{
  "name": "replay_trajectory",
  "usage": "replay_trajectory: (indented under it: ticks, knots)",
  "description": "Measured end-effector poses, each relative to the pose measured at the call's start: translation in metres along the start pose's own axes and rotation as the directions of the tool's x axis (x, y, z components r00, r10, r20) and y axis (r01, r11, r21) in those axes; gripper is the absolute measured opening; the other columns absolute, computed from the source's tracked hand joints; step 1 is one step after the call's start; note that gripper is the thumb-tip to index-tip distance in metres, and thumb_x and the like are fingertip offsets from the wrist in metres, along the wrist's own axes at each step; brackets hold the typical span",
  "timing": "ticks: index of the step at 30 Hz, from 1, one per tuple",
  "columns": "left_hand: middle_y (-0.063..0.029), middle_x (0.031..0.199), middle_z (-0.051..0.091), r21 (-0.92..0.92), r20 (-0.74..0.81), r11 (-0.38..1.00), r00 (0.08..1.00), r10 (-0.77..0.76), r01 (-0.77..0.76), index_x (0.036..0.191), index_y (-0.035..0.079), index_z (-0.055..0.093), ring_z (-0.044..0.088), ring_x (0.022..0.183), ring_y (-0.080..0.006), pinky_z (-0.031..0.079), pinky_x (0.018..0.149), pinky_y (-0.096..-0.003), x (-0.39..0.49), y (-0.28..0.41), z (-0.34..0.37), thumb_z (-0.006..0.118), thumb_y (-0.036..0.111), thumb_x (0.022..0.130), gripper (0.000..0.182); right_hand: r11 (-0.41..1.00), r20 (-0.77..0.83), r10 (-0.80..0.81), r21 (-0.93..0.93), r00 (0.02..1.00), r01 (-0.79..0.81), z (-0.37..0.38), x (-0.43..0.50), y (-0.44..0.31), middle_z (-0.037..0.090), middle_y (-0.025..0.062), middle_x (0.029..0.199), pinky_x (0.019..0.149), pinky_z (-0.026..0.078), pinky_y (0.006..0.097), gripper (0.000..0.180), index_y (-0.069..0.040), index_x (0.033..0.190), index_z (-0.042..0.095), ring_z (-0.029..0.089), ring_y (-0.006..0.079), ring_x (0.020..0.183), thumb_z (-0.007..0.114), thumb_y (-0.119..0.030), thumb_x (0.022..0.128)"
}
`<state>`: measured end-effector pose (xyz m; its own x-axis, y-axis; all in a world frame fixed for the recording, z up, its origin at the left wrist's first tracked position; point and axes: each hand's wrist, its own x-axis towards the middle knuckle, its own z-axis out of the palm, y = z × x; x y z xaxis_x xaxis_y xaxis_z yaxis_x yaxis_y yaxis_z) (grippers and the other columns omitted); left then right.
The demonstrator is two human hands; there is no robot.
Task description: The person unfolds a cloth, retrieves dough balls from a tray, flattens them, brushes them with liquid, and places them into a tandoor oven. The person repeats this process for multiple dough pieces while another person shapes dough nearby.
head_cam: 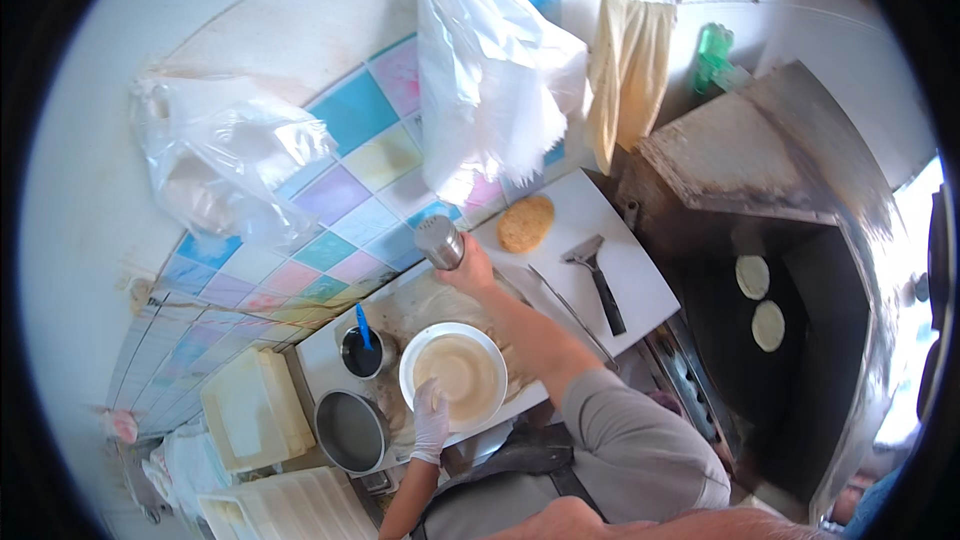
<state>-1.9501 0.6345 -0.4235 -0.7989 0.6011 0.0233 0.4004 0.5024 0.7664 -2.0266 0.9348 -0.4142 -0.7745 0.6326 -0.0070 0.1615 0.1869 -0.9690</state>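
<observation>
My right hand (469, 268), bare, is closed around a metal shaker (439, 241) with a perforated lid, near the tiled wall. Gloved in thin clear plastic, my left hand (430, 414) is at the near left rim of a white bowl (499, 360); whether its fingers hold anything is hard to see. A pale, smooth substance (465, 375) fills much of the bowl. Beside the bowl stands a metal cup (358, 361) of dark liquid with a blue-handled utensil (363, 319) in it. A grey metal pot (350, 431) sits to the left.
On the white counter lie a golden-brown flatbread (526, 223), a black-handled scraper (602, 289) and a thin metal rod (570, 309). At right, two pale dough rounds (752, 277) rest on a dark griddle (727, 345). Plastic bags (487, 67) and a yellow cloth (630, 67) hang above; plastic bins (251, 412) stand left.
</observation>
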Motion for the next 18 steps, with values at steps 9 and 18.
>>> replay_trajectory:
  ticks: [9, 18]
  knots:
    - [-0.0204, 0.124, 0.048, 0.181, 0.199, 0.974, 0.975, 0.103, -0.139, 0.12, 0.001, 0.052, 0.042, 0.12, -0.0362, 0.031, 0.104, -0.0447, 0.042, 0.015, 0.014, 0.056, 0.008, 0.084, 0.036, 0.982, -0.414, 0.175, 0.005, 0.893, -0.19, -0.306, -0.201, -0.016, 0.053, 0.02, 0.12, 0.092, 0.044, 0.0398, 0.093, -0.003, 0.134, 0.035, 0.056, 0.0326, 0.106, 0.08, -0.032, 0.059]
    - [-0.0183, 0.131, 0.044, 0.444, 0.389, 0.864, 0.92, 0.052, -0.236, 0.115, 0.003, 0.058, 0.031, 0.129, -0.0419, 0.026, 0.106, -0.053, 0.073, 0.069, 0.096, 0.062, 0.017, 0.079, 0.038, 0.143, -0.763, 0.166, -0.609, 0.625, -0.78, -0.525, -0.253, 0.085, 0.055, 0.0124, 0.114, 0.087, 0.043, 0.0451, 0.088, -0.015, 0.133, 0.04, 0.054, 0.0336, 0.103, 0.078, -0.027, 0.055]
